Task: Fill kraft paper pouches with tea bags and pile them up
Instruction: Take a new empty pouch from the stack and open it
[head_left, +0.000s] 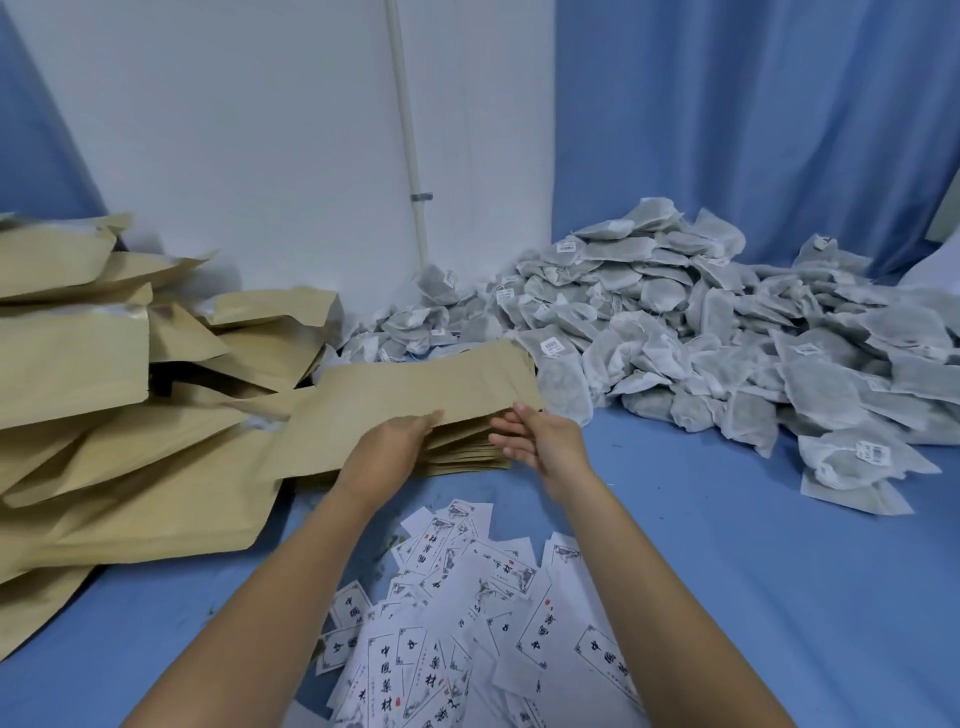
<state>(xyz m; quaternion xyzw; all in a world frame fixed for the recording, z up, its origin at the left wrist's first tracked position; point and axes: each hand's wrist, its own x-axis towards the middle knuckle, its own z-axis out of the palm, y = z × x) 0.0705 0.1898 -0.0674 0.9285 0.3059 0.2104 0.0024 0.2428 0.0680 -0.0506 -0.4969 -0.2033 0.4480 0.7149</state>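
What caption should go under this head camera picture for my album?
Left hand holds a kraft pouch above the stack, right hand open beside it, tea bags heaped right.

My left forearm (270, 597) and my right forearm (665, 597) show as bare skin from the lower edge of the view up to the wrists. They are smooth and even, broad where they are nearest the camera and tapering toward the hands. My left hand (397, 434) is bare too, seen from its back, the knuckles only faint. My right hand (543, 441) is also bare, its palm side showing, the fingers slender. The fingertips are too blurred for me to make out the nails.
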